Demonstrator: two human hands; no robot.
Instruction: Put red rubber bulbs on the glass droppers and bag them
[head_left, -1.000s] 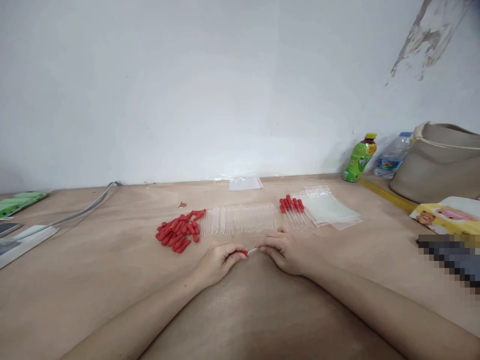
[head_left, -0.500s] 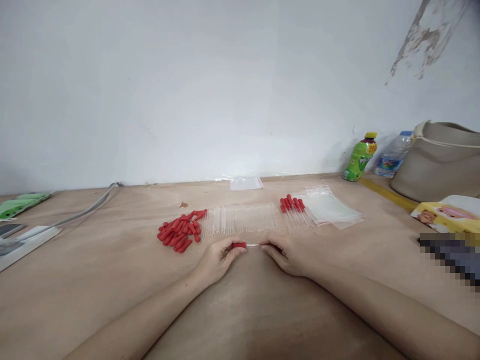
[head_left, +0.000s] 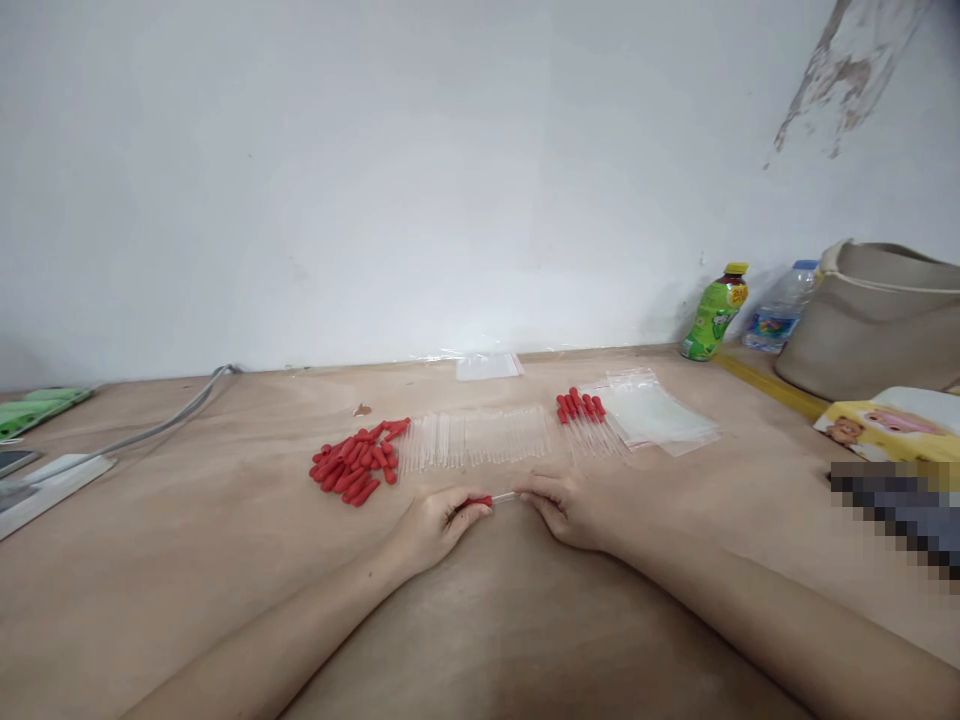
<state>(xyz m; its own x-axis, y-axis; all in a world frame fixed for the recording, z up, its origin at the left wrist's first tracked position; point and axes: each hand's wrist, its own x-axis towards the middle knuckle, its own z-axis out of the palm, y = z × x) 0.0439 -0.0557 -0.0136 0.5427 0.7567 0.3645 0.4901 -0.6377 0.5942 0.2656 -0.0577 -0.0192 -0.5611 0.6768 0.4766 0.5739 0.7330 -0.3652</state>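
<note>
Both my hands rest on the wooden table (head_left: 187, 560) near its middle. My left hand (head_left: 435, 522) is closed, pinching a red rubber cap (head_left: 480, 501). My right hand (head_left: 574, 508) is closed, pinching a thin clear glass tube (head_left: 507, 496) whose end meets the cap. Behind them lies a row of clear glass tubes (head_left: 480, 438). A heap of loose red caps (head_left: 356, 463) lies to the left of the row. Several tubes fitted with red caps (head_left: 585, 415) lie to the right.
Clear plastic bags (head_left: 656, 415) lie right of the capped tubes, another small bag (head_left: 489, 366) by the wall. A green bottle (head_left: 712, 313), a water bottle (head_left: 780, 310) and a beige bag (head_left: 874, 320) stand at the far right. A cable (head_left: 161, 425) and white strip (head_left: 52, 480) lie left.
My hands stayed together, shifting slightly; the cap shows a little less than half a second ago. The view drifted slightly.
</note>
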